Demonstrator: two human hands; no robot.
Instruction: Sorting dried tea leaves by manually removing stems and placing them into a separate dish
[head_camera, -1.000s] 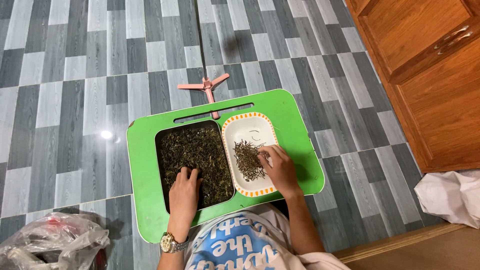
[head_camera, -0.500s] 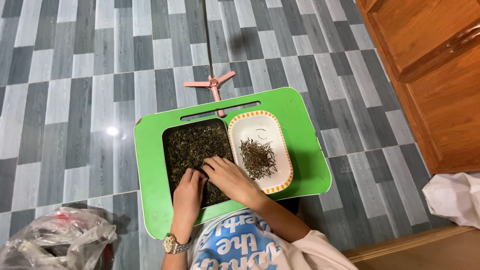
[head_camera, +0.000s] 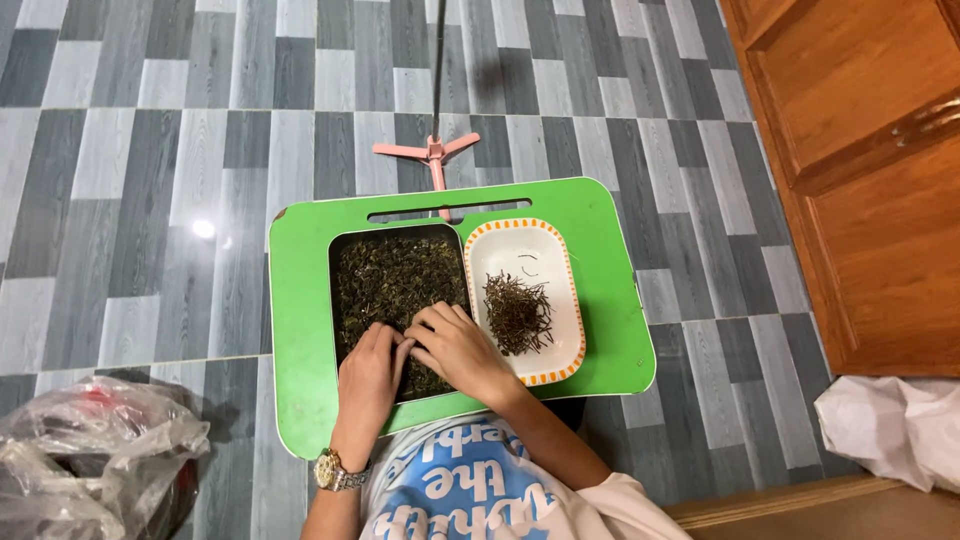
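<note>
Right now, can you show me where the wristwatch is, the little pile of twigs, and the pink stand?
wristwatch (head_camera: 333, 471), head view, on its round face at the wrist.
pile of twigs (head_camera: 518, 314), head view, middle of the heap.
pink stand (head_camera: 433, 153), head view, where its legs meet.

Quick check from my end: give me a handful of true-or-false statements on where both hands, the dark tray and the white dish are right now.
1. Both hands rest in the dark tray of dried leaves. True: the left hand and the right hand sit side by side at its near end.
2. The white dish is empty. False: it holds a small pile of thin stems.
3. The dish lies to the right of the tray on the green board. True.
4. The right hand is over the dish. False: it is over the tray.
5. A wristwatch is on the right wrist. False: it is on the left wrist.
</note>
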